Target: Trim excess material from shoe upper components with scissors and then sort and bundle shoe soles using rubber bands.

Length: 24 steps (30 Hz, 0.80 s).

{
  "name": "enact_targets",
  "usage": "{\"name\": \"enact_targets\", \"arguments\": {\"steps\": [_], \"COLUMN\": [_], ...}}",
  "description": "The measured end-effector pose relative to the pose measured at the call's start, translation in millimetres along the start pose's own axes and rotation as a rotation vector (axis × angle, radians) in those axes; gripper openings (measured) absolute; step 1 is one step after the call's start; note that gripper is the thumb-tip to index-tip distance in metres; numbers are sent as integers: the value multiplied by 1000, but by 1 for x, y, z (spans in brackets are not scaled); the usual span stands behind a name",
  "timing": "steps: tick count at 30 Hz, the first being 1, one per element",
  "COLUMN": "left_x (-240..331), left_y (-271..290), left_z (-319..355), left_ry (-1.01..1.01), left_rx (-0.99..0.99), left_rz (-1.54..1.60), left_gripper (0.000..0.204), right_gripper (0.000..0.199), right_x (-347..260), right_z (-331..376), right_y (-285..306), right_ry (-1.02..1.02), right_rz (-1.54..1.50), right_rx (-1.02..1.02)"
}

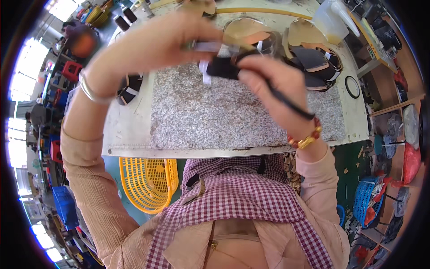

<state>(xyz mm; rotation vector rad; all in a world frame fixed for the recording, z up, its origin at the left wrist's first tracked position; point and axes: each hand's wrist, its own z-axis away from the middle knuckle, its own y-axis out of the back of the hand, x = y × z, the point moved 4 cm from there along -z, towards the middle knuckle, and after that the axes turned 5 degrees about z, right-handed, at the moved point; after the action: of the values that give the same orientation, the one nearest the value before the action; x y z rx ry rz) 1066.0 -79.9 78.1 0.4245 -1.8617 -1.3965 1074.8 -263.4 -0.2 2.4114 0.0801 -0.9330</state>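
Both my hands are raised close to the camera over a grey speckled stone slab. My left hand pinches one end of a black strap piece with a white tag hanging from it. My right hand grips the other end of the same black piece, and a thin black cord runs across its palm toward the wrist. A silver bangle sits on my left wrist, a bead bracelet on my right.
Sandal soles with black straps lie stacked at the table's far right, more tan soles behind my hands. A clear plastic tub stands at the back. A yellow basket sits under the table edge, a blue basket at right.
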Motion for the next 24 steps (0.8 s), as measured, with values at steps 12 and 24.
{"name": "enact_targets", "arguments": {"steps": [12,24], "left_x": [-13,-17], "left_y": [-147,-159], "left_z": [92,90], "left_ry": [409,564], "left_rx": [52,21], "left_rz": [472,530], "left_gripper": [27,16], "right_gripper": [10,9], "right_x": [16,31], "right_z": [89,78], "right_y": [-83,-71], "right_ry": [-122,-24], "right_rz": [34,297], "right_rx": [-194,-236]}}
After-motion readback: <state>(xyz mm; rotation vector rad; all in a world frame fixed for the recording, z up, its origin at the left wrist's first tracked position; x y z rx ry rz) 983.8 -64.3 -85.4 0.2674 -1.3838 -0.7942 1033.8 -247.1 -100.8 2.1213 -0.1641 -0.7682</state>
